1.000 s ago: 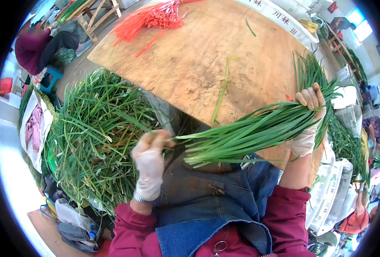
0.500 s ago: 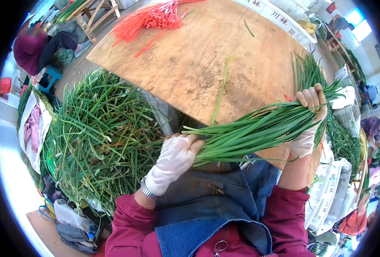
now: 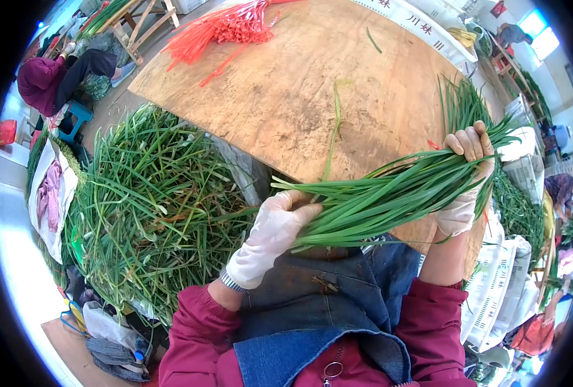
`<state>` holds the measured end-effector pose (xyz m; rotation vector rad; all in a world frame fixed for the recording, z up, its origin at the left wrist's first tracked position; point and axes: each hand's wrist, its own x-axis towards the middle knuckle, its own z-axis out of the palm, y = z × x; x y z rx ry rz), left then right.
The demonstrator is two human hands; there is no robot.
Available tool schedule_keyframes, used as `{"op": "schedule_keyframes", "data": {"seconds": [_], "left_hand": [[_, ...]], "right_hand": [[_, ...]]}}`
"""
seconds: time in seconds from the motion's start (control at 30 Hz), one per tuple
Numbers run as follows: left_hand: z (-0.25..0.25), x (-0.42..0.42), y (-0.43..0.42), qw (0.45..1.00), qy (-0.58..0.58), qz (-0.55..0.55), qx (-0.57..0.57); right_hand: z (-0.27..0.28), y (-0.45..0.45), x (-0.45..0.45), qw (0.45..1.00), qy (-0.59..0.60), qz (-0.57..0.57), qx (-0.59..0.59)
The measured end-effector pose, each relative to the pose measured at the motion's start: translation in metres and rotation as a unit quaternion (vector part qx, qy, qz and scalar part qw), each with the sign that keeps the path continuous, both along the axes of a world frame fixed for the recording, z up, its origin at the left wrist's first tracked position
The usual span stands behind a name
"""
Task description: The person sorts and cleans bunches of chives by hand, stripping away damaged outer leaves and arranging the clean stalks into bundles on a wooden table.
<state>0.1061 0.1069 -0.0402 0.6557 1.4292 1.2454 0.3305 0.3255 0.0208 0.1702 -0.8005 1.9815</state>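
The chives [image 3: 377, 197] span the two hands at the near edge of the counter [image 3: 280, 103], the right hand [image 3: 470, 151] clenched round their leafy part, the left hand [image 3: 273, 226] pinching stalks near the pale ends. They look light, bendy, easily bruised and perhaps slick; a snug, gentle grip suits the firmer stalks by those ends.

The scene is viewed by 1 head-worn camera, faced forward and steeply down over the near tabletop [image 3: 267, 97].
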Motion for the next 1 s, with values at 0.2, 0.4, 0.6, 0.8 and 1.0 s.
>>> {"op": "schedule_keyframes", "data": {"seconds": [0.2, 0.4, 0.6, 0.8, 1.0], "left_hand": [[-0.006, 0.008, 0.003, 0.982, 0.167, 0.049, 0.069], [0.000, -0.018, -0.028, 0.887, 0.406, 0.150, 0.159], [0.037, -0.106, -0.148, 0.884, 0.329, 0.330, -0.019], [0.019, -0.124, -0.204, 0.553, 0.803, 0.148, -0.163], [-0.021, -0.045, -0.059, 0.761, 0.608, -0.106, 0.199]], "right_hand": [[0.004, -0.006, -0.002, 1.000, -0.011, -0.021, -0.010], [0.001, -0.006, 0.000, 0.996, -0.033, -0.059, -0.052], [-0.016, 0.005, 0.006, 0.994, -0.025, -0.052, -0.092], [-0.015, 0.002, 0.004, 0.998, 0.020, -0.014, -0.066], [-0.006, -0.003, 0.001, 0.999, 0.028, 0.007, -0.029]]}}
